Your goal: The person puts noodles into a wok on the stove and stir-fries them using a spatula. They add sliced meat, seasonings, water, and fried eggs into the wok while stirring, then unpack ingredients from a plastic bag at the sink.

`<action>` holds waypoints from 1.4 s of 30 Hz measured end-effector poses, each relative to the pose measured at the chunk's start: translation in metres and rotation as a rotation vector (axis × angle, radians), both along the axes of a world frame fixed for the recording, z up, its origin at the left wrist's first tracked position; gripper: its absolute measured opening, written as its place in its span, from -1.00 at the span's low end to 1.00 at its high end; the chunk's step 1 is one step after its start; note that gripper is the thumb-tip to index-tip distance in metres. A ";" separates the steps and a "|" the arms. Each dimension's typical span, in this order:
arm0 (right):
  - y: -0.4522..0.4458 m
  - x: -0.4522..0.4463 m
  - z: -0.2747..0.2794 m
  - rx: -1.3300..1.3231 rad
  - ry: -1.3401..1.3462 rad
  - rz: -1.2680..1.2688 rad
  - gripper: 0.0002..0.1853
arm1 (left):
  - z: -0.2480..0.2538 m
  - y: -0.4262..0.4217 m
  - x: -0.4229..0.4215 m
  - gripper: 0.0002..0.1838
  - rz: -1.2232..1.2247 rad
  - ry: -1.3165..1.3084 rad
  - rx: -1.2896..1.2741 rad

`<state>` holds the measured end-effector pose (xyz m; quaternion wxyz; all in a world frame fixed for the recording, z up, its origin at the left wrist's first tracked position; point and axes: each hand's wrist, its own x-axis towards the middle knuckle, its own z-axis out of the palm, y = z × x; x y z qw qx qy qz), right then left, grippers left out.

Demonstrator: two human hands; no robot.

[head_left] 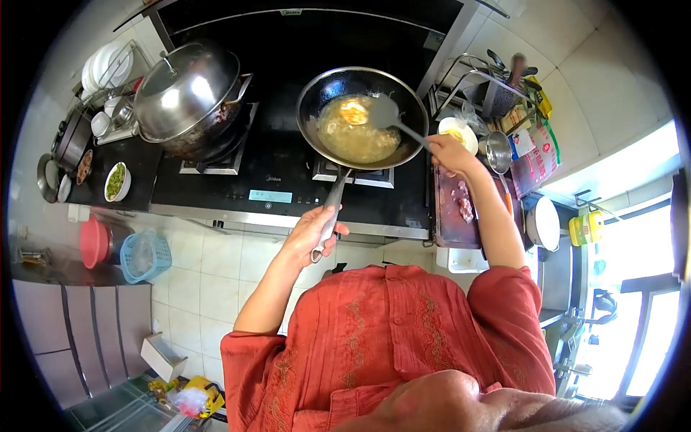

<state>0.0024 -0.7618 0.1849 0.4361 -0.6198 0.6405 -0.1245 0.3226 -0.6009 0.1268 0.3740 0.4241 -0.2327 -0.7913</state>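
Note:
A dark wok (309, 108) with a bright rim sits over the right burner. Bubbling yellowish liquid (345, 140) fills its bottom, and an orange-yellow piece of food (354, 111) lies near the far side. My left hand (306, 234) is closed around the wok's long grey handle (333, 201). A spatula (410, 132) is gripped in my right hand (450, 154), which is above the right rim of the wok. The spatula's dark blade is over the liquid, beside the orange-yellow piece; its lower edge is hard to make out.
A large lidded pot (188, 90) occupies the left burner. Further left stands a white bowl of chopped greens (117, 181). At the right are a cutting board (450, 223) with pieces of meat (463, 201), a metal ladle (498, 153), a white bowl (466, 137) and a knife rack (497, 93).

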 end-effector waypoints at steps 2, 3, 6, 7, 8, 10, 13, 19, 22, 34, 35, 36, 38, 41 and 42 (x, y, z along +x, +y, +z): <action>0.008 0.015 -0.001 0.040 -0.110 0.019 -0.61 | 0.000 0.000 0.001 -0.72 0.001 0.012 -0.003; 0.009 0.018 0.001 -0.030 -0.051 0.066 -0.61 | 0.000 0.000 0.001 -0.72 0.001 0.028 0.001; -0.001 0.009 -0.006 -0.513 0.171 0.254 -0.64 | 0.001 0.002 -0.001 -0.61 0.020 -0.037 0.002; -0.006 0.005 -0.008 -0.933 0.337 0.389 -0.66 | 0.001 0.003 -0.001 -0.61 0.020 -0.037 0.003; -0.006 0.011 0.001 -0.932 0.337 0.387 -0.66 | 0.002 0.003 0.000 -0.61 0.015 -0.045 -0.002; -0.005 0.032 0.021 -0.809 0.592 0.244 -0.74 | 0.003 0.002 0.001 -0.61 0.000 -0.058 -0.010; -0.025 0.053 0.005 -0.819 0.705 0.254 -0.81 | 0.006 0.002 0.005 -0.61 -0.017 -0.070 -0.007; 0.011 0.112 -0.003 -0.627 0.805 0.424 -0.82 | 0.004 0.003 0.004 -0.55 -0.017 -0.091 -0.027; 0.035 0.107 -0.004 -0.578 0.733 0.414 -0.82 | 0.004 0.003 0.007 -0.56 -0.024 -0.130 -0.047; 0.054 0.047 -0.001 -0.728 0.743 0.186 -0.85 | -0.020 -0.006 0.024 -0.39 0.001 -0.057 0.067; 0.057 0.049 -0.007 -0.702 0.744 0.189 -0.85 | -0.022 -0.006 0.024 -0.39 -0.006 -0.034 0.078; 0.061 0.052 -0.013 -0.663 0.723 0.192 -0.85 | -0.023 -0.005 0.024 -0.39 -0.008 -0.010 0.092; 0.079 0.058 -0.014 -0.625 0.673 0.211 -0.83 | -0.021 -0.006 0.020 -0.40 -0.018 0.010 0.107; 0.096 0.067 -0.027 -0.661 0.589 0.159 -0.75 | -0.019 -0.008 0.019 -0.39 -0.046 0.069 0.107; 0.099 0.067 -0.030 -0.654 0.587 0.149 -0.75 | -0.018 -0.009 0.019 -0.39 -0.056 0.064 0.112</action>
